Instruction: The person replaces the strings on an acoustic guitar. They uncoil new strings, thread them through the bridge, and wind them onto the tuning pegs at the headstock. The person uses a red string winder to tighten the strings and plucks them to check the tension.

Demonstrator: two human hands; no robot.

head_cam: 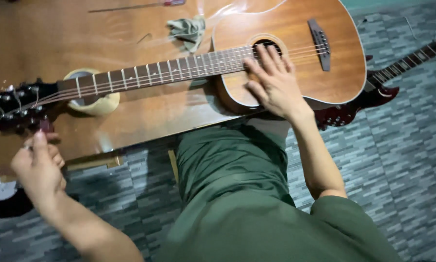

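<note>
Green-trousered lap nearest, then at eight o'clock the left hand [37,165] pinching a tuning peg [44,127] under the black headstock [15,109], the right hand [274,82] at one o'clock spread flat on the strings by the soundhole [271,44] — the brown acoustic guitar [295,58] lying across the wooden table [48,39], over a tape roll [94,103], a crumpled cloth [188,30] beyond.
</note>
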